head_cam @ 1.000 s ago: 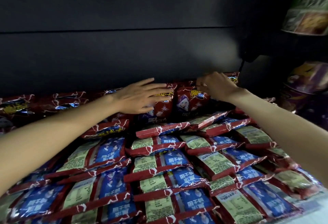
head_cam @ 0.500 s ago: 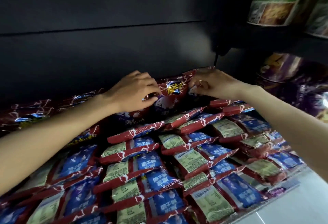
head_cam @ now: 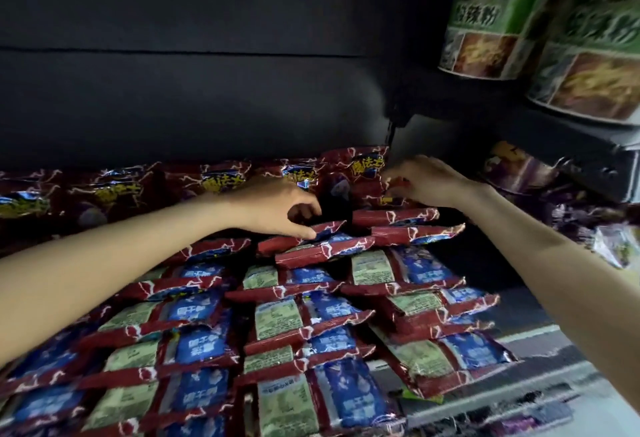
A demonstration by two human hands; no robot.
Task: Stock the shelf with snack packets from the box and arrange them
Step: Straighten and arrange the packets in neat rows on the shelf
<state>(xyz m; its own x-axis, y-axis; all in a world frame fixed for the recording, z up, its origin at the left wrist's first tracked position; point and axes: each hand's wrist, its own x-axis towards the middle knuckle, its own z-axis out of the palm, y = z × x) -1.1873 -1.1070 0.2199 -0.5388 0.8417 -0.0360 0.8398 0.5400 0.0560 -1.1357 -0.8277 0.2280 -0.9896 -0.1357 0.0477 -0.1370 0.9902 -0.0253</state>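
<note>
Both hands work at the shelf's back edge: your right hand (head_cam: pixel 420 180) pinches an upright packet (head_cam: pixel 363 177), your left hand (head_cam: pixel 277 210) curls on a flat packet (head_cam: pixel 304 234). Tug hard and the standing row (head_cam: pixel 221 178) could topple forward.

Red-and-blue snack packets (head_cam: pixel 298 319); green noodle tubs (head_cam: pixel 485 21).

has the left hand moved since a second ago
Yes. The left hand lay flat on the upright back-row packets; now it has come down and forward, fingers curled, thumb on a flat packet.
</note>
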